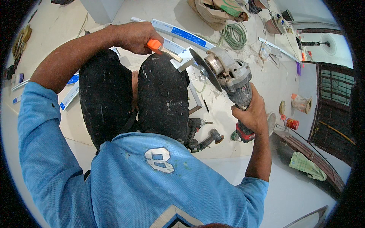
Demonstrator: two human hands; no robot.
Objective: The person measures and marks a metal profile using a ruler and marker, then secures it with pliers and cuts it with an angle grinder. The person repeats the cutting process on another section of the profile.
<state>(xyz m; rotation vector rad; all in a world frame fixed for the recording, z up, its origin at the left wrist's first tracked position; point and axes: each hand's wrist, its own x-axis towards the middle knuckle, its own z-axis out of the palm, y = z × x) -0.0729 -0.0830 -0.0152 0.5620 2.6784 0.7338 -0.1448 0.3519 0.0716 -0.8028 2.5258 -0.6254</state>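
My right hand [251, 113] is wrapped round the body of a grey cordless angle grinder [232, 72] with a red-and-black battery. The grinder's dark cutting disc [205, 70] stands on edge beside the cut end of a white metal profile [184, 60]; I cannot tell whether they touch. My left hand [137, 37] is closed, with an orange-handled flat-bladed tool [156, 45] sticking out of it. The tool's blade lies across the profile near the disc. Whether my left fingers also grip the profile is hidden. Below the hands are my knees in dark trousers [161, 87].
More white-and-blue profiles [178, 32] lie on the floor ahead and at left. A cordless drill [194, 131] and a second small power tool [211, 140] rest by my right thigh. A coiled green hose [233, 37] and a brown sack [209, 15] lie ahead.
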